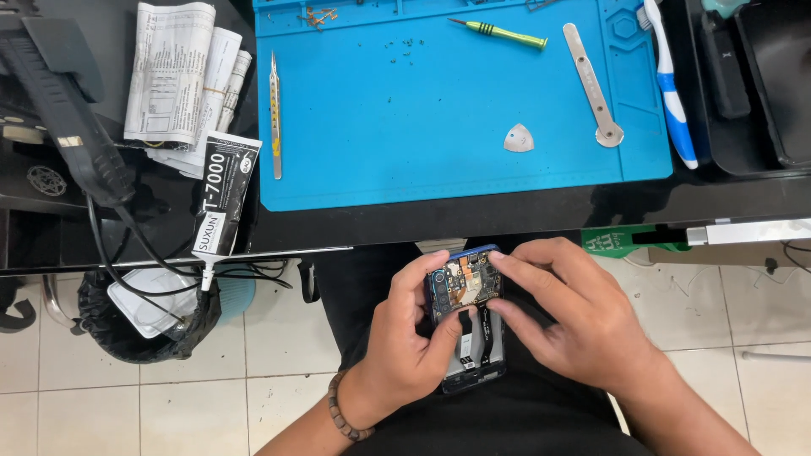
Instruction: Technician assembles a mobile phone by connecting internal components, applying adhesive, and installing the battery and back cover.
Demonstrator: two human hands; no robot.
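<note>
An opened phone (466, 314) with its back cover off lies over my lap, showing a circuit board, orange flex parts and a black ribbon cable. My left hand (404, 344) grips its left side, thumb resting on the board near the cable. My right hand (568, 314) holds the right edge, with fingertips pressing on the top of the board. A bead bracelet (342, 412) circles my left wrist.
A blue work mat (456, 127) on the black desk carries tweezers (275, 118), a green-handled screwdriver (500, 33), a metal pry bar (593, 84), a triangular pick (519, 138) and small screws. A toothbrush (670, 84), a glue tube (223, 198), folded papers (177, 76) and a bin (144, 317) lie around.
</note>
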